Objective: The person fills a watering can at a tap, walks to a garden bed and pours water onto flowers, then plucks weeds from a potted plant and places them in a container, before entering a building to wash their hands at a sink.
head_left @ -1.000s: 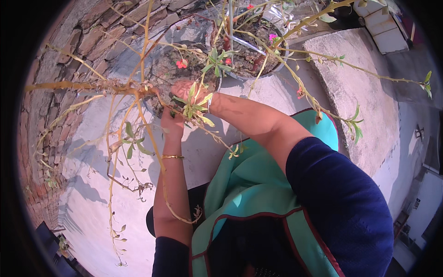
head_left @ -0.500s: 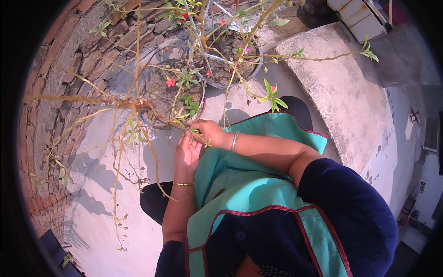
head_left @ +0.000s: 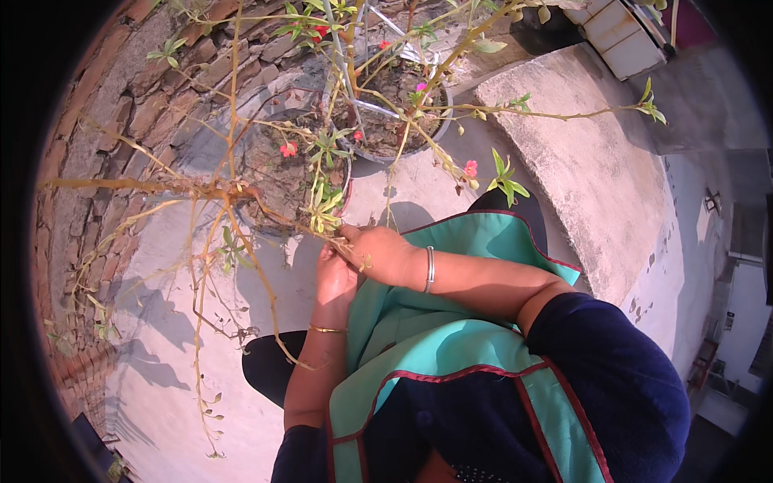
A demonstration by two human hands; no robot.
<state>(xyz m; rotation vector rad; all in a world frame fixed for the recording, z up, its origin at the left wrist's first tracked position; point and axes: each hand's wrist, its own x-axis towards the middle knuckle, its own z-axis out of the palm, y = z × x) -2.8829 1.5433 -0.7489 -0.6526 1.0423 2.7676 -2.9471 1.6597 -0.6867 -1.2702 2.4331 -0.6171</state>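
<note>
A branching plant (head_left: 213,191) with thick tan stems and a few red flowers grows from the nearer pot (head_left: 349,179). One of its branches reaches toward me and carries a tuft of pale green leaves (head_left: 324,213). My right hand (head_left: 385,254) is closed on the end of that branch, just below the tuft, with thumb and forefinger pinched together. Just under it, my left hand (head_left: 335,278) has its fingers curled up at the same branch end. The fingertips of both hands nearly meet, and the exact grip of the left one is partly hidden.
Behind stands a second pot (head_left: 448,121) with a flowering plant and a pale metal support. A brick wall (head_left: 105,145) runs along the left. To the right lies a raised concrete slab (head_left: 572,153). Bare stems (head_left: 270,298) hang beside my left forearm. A teal apron (head_left: 451,346) covers my lap.
Both hands have shifted slightly right and toward me with the branch end. My left fingers have curled in from a more open pose. The leaf tuft now stands clear above my hands.
</note>
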